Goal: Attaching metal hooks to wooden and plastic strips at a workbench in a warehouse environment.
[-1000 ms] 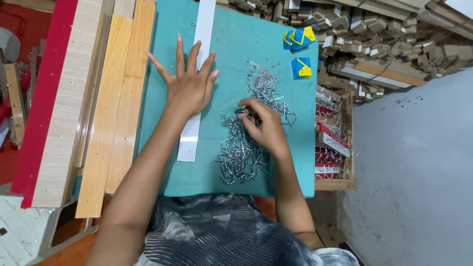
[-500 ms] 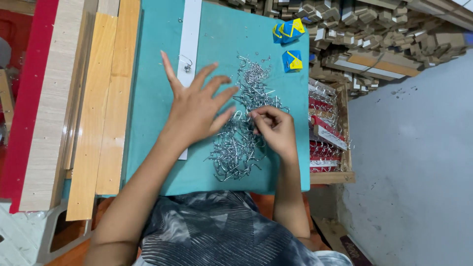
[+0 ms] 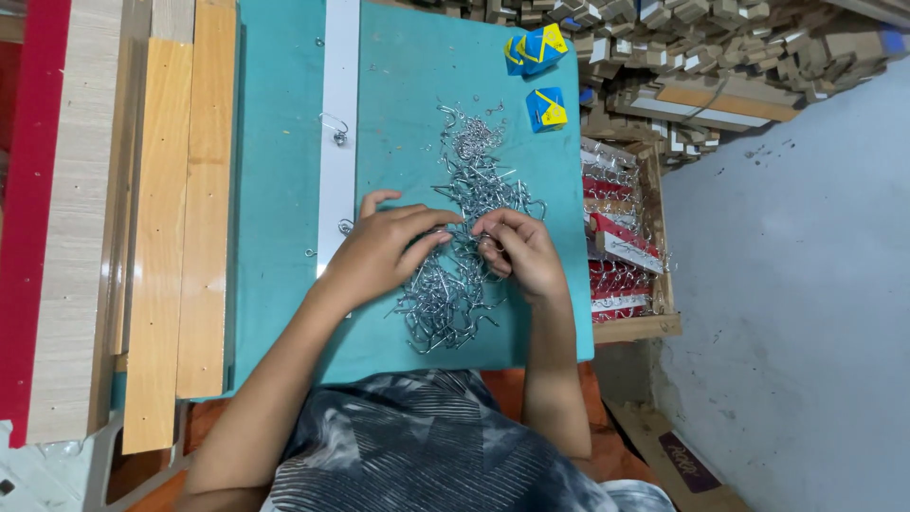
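While the heap of metal hooks (image 3: 462,237) was spread lengthwise on the teal mat (image 3: 275,190), one hook was pinched between left hand (image 3: 384,251) and right hand (image 3: 519,251), directly under both sets of fingertips.

hooks pile (image 3: 464,228) on table (image 3: 275,237), strip (image 3: 338,123) left, planks (image 3: 185,209) further left, crate (image 3: 626,256) right

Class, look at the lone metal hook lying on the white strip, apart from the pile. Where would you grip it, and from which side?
Probably pinch the metal hook from above at its dark screw end, nearest the person. It lies flat and alone on the white strip, so nothing crowds it, and its thin curved wire end offers less to hold than that thicker end.
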